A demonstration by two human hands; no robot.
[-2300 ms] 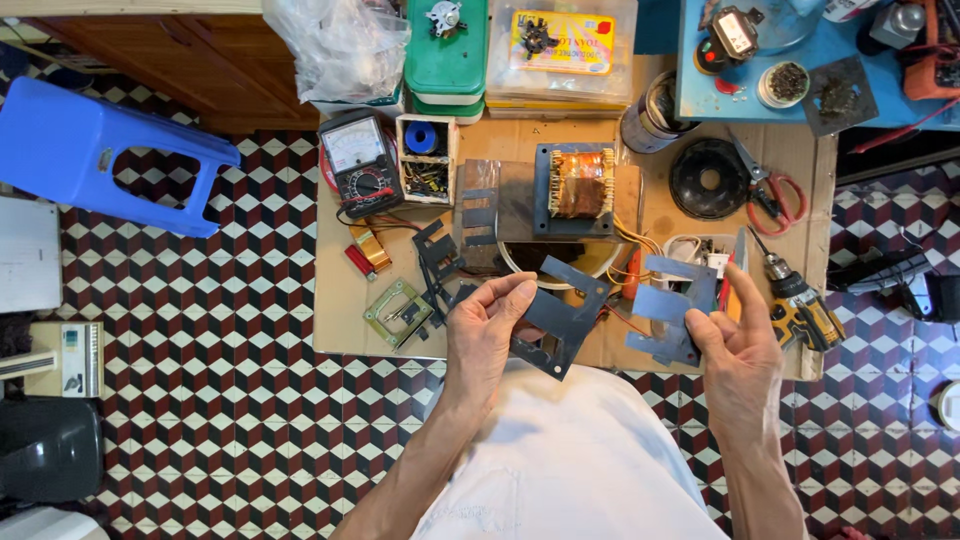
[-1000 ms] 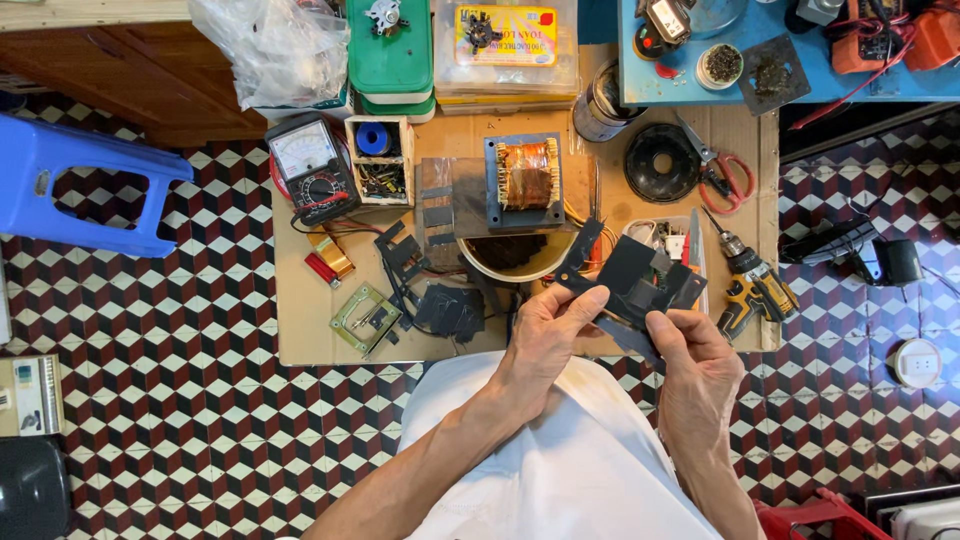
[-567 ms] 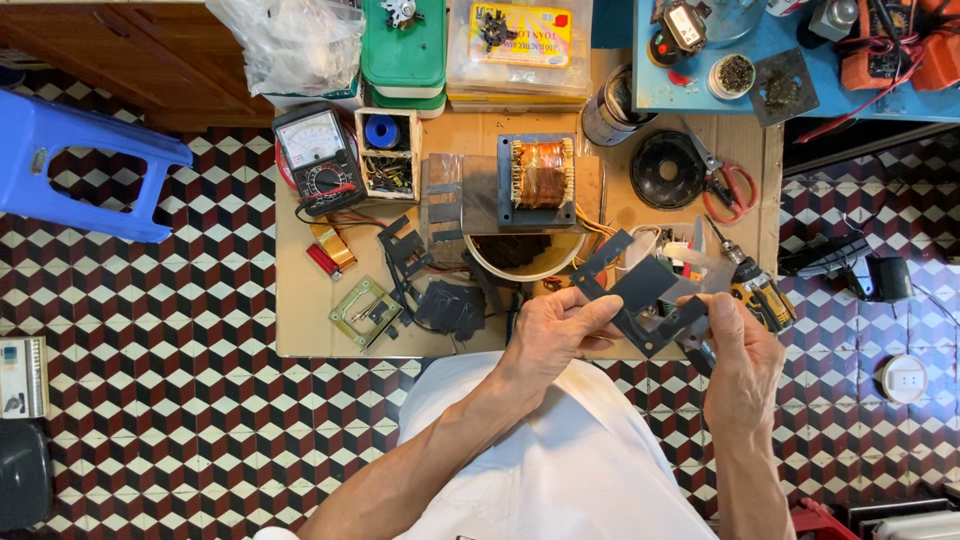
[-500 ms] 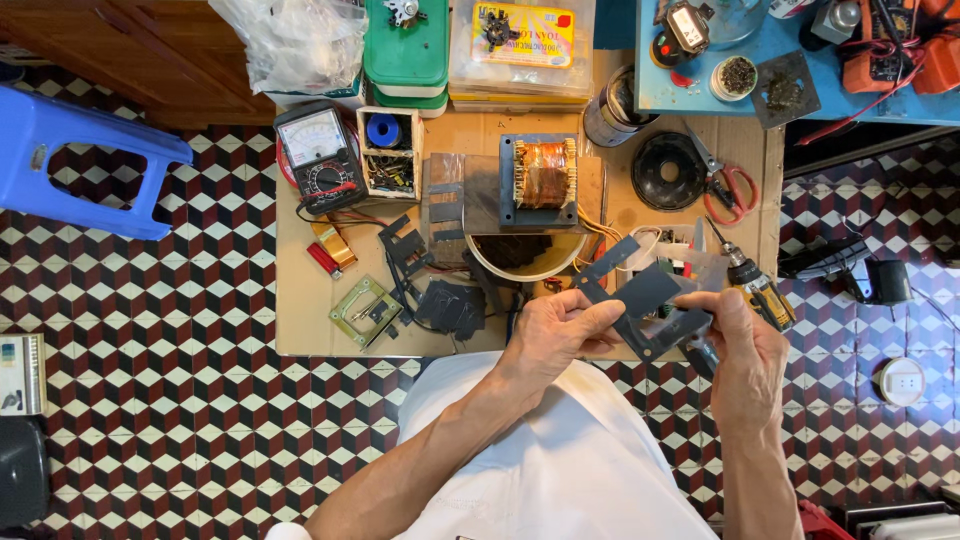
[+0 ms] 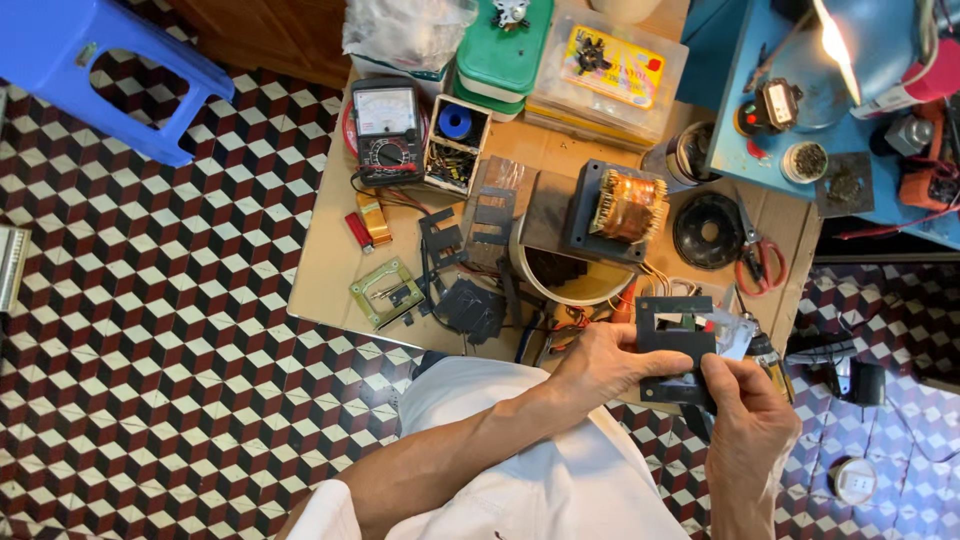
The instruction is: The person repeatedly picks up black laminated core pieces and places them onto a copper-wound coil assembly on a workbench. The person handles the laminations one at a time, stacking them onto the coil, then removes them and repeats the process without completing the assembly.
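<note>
Black metal plates (image 5: pixel 676 348), a flat stack with rectangular cut-outs, sit pinched between both hands right at the near edge of the wooden table (image 5: pixel 330 240), in front of the person's white shirt (image 5: pixel 540 480). Left hand (image 5: pixel 610 365) grips the stack from its left side, thumb laid across the face. Right hand (image 5: pixel 745 415) clamps the lower right corner, fingers curled up around it. Both hands closed on the same piece, held face up, roughly level.

Just beyond the stack, a cordless drill (image 5: pixel 770 350) lies by the right hand, partly hidden. To the left on the table, more loose black plates (image 5: pixel 470 305) are scattered, touching and overlapping, beside a small green circuit board (image 5: pixel 385 292). Further back, a transformer with copper windings (image 5: pixel 620 208) sits on top of a round pale bowl (image 5: pixel 580 285). Red-handled scissors (image 5: pixel 757 262) lie to its right, next to a black round disc (image 5: pixel 708 230). Further still, an analogue multimeter (image 5: pixel 388 130) stands beside a small open box (image 5: pixel 455 145) of parts. At the far edge, a green container (image 5: pixel 505 45) and a clear plastic case (image 5: pixel 610 65) are side by side. Off to the far left, a blue plastic stool (image 5: pixel 100 70) stands on the chequered tile floor (image 5: pixel 150 380).
</note>
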